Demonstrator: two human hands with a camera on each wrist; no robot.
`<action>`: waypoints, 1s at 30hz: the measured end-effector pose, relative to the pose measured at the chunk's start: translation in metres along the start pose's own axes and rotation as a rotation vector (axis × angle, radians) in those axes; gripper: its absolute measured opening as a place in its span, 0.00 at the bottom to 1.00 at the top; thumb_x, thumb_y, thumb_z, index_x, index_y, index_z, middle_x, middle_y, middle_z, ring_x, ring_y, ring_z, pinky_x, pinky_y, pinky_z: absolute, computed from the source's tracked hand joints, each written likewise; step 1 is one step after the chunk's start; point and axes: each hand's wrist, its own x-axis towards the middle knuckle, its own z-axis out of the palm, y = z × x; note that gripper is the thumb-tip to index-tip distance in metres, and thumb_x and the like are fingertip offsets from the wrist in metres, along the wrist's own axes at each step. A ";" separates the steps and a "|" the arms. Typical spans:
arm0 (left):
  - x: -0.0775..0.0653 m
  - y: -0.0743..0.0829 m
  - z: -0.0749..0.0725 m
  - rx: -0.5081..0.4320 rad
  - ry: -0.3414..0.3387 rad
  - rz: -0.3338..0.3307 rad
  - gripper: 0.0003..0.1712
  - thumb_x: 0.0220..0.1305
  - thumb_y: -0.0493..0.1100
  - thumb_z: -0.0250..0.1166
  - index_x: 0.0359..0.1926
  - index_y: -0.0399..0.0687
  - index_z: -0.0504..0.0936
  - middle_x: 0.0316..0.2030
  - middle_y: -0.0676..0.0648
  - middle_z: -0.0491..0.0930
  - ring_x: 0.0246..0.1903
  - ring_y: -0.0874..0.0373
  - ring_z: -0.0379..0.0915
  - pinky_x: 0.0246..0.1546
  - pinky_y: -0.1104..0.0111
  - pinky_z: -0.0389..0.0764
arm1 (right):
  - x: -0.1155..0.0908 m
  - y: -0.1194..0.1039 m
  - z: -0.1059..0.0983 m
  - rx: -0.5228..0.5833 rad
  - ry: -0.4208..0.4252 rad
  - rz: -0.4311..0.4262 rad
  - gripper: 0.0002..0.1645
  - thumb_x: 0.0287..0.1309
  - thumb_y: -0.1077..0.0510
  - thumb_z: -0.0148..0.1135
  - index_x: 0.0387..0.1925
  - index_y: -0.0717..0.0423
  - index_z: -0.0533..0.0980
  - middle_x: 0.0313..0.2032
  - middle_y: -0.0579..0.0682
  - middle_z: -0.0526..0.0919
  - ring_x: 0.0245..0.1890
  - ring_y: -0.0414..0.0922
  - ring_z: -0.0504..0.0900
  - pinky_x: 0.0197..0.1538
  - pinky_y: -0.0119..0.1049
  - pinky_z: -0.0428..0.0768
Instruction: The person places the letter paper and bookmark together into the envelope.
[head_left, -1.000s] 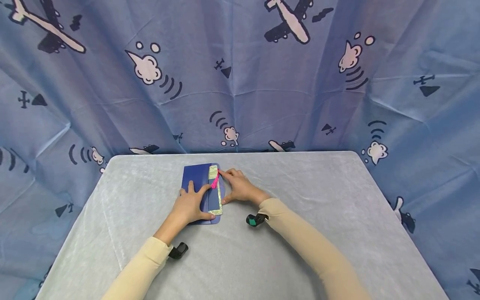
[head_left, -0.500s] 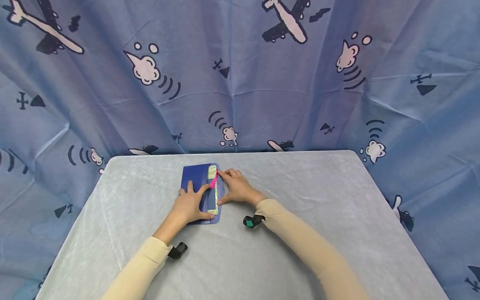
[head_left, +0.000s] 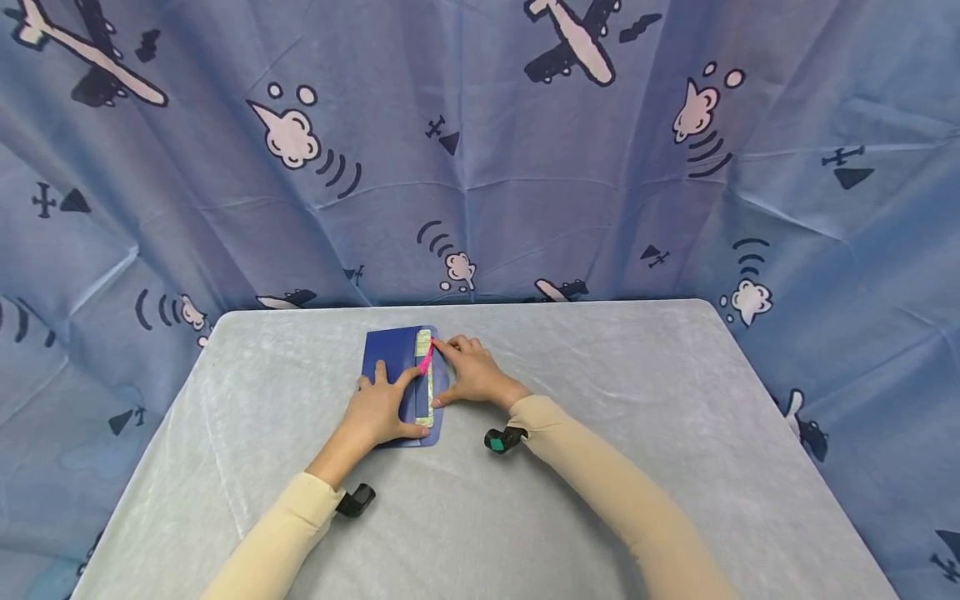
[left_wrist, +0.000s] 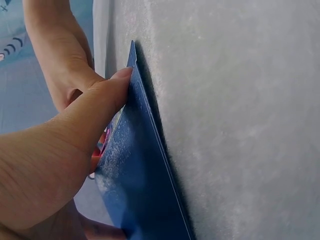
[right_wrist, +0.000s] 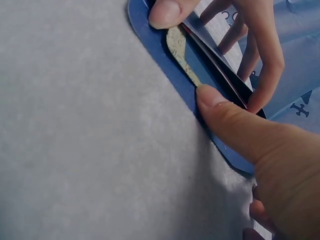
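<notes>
A blue envelope (head_left: 390, 343) lies on the table, its rounded flap (right_wrist: 155, 55) spread out on the right. A flat bookmark (head_left: 424, 343) with a yellow-green patterned border lies lengthwise along the envelope's gaping mouth. From its top end hangs a pink tassel (head_left: 426, 362). My left hand (head_left: 377, 410) holds the envelope, fingers over its front and thumb at the near end of the mouth. The right hand (head_left: 480, 379) holds the bookmark's outer edge, thumb (right_wrist: 212, 100) near the lower part and index finger by the tassel. Part of the bookmark is hidden by the envelope's front.
A pale grey cloth covers the table (head_left: 585, 367). Behind it hangs a blue curtain (head_left: 480, 150) printed with airplanes. Each wrist carries a small black camera, such as the left camera (head_left: 356, 500).
The right hand has moved slightly left with the bookmark, and less of the bookmark's width shows beside the envelope's front. The left hand has stayed about where it was.
</notes>
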 end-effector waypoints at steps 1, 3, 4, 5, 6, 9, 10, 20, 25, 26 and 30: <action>0.000 0.000 0.000 0.001 0.000 0.001 0.61 0.41 0.71 0.76 0.74 0.59 0.61 0.69 0.17 0.53 0.59 0.15 0.63 0.44 0.38 0.80 | 0.000 0.000 0.000 -0.003 0.002 -0.002 0.70 0.36 0.31 0.78 0.77 0.47 0.54 0.65 0.55 0.68 0.62 0.53 0.67 0.63 0.53 0.70; 0.000 0.000 0.000 0.003 0.001 0.000 0.61 0.41 0.71 0.76 0.74 0.59 0.61 0.69 0.17 0.53 0.58 0.15 0.63 0.44 0.38 0.80 | 0.001 -0.001 0.000 -0.009 0.003 -0.006 0.70 0.36 0.31 0.78 0.77 0.48 0.55 0.65 0.55 0.68 0.62 0.53 0.67 0.63 0.53 0.70; 0.000 0.000 0.000 0.004 0.002 0.000 0.61 0.41 0.71 0.76 0.74 0.59 0.61 0.69 0.17 0.54 0.58 0.15 0.63 0.44 0.38 0.80 | 0.001 -0.001 0.000 -0.012 0.002 -0.007 0.70 0.36 0.31 0.78 0.77 0.48 0.55 0.65 0.55 0.68 0.62 0.53 0.67 0.63 0.53 0.70; 0.000 0.000 0.001 0.004 0.002 -0.001 0.61 0.41 0.71 0.76 0.74 0.59 0.61 0.69 0.17 0.53 0.58 0.15 0.63 0.44 0.38 0.80 | 0.001 -0.001 0.000 -0.015 0.004 -0.009 0.70 0.36 0.31 0.78 0.77 0.48 0.55 0.65 0.55 0.68 0.62 0.54 0.67 0.63 0.53 0.70; 0.000 0.000 0.001 0.003 0.002 0.000 0.61 0.41 0.71 0.76 0.74 0.59 0.61 0.69 0.17 0.53 0.59 0.15 0.63 0.44 0.38 0.80 | 0.001 -0.001 0.000 -0.017 0.004 -0.009 0.69 0.37 0.31 0.78 0.77 0.48 0.55 0.65 0.55 0.68 0.62 0.54 0.67 0.63 0.52 0.70; 0.001 0.000 0.000 -0.001 0.003 0.001 0.61 0.41 0.71 0.76 0.74 0.59 0.61 0.69 0.17 0.53 0.59 0.14 0.62 0.44 0.38 0.80 | 0.002 -0.001 0.000 -0.023 0.001 -0.006 0.69 0.37 0.30 0.77 0.77 0.48 0.55 0.65 0.54 0.67 0.62 0.53 0.67 0.63 0.52 0.70; 0.001 0.000 0.000 -0.003 0.003 0.001 0.61 0.41 0.71 0.76 0.74 0.59 0.61 0.69 0.17 0.53 0.59 0.14 0.62 0.44 0.37 0.80 | 0.002 -0.001 0.000 -0.025 -0.002 -0.005 0.69 0.37 0.30 0.77 0.77 0.48 0.54 0.65 0.54 0.67 0.62 0.53 0.67 0.63 0.52 0.70; 0.001 0.000 0.001 -0.010 -0.003 -0.001 0.61 0.42 0.71 0.76 0.74 0.60 0.60 0.69 0.17 0.52 0.59 0.14 0.61 0.44 0.37 0.80 | 0.003 -0.001 0.001 -0.035 -0.004 -0.004 0.69 0.38 0.29 0.76 0.77 0.47 0.55 0.65 0.53 0.68 0.59 0.51 0.67 0.62 0.50 0.70; 0.000 0.001 0.001 -0.013 -0.003 0.001 0.61 0.42 0.70 0.76 0.75 0.60 0.60 0.69 0.17 0.52 0.59 0.14 0.61 0.43 0.37 0.80 | 0.004 -0.003 0.001 -0.042 -0.005 -0.002 0.68 0.38 0.28 0.76 0.77 0.46 0.55 0.64 0.53 0.68 0.57 0.50 0.68 0.61 0.49 0.71; 0.000 0.001 0.001 -0.011 -0.002 0.001 0.61 0.42 0.70 0.76 0.75 0.60 0.60 0.69 0.17 0.52 0.59 0.14 0.61 0.43 0.37 0.80 | 0.004 -0.003 0.000 -0.045 -0.006 -0.002 0.68 0.38 0.28 0.75 0.77 0.46 0.55 0.64 0.52 0.68 0.57 0.50 0.67 0.61 0.49 0.71; 0.000 0.001 0.000 -0.013 0.000 -0.002 0.61 0.42 0.70 0.76 0.75 0.60 0.60 0.70 0.17 0.52 0.60 0.14 0.61 0.44 0.37 0.80 | 0.005 -0.005 0.000 -0.054 -0.009 -0.004 0.68 0.38 0.28 0.75 0.77 0.46 0.56 0.64 0.52 0.68 0.57 0.50 0.68 0.60 0.49 0.71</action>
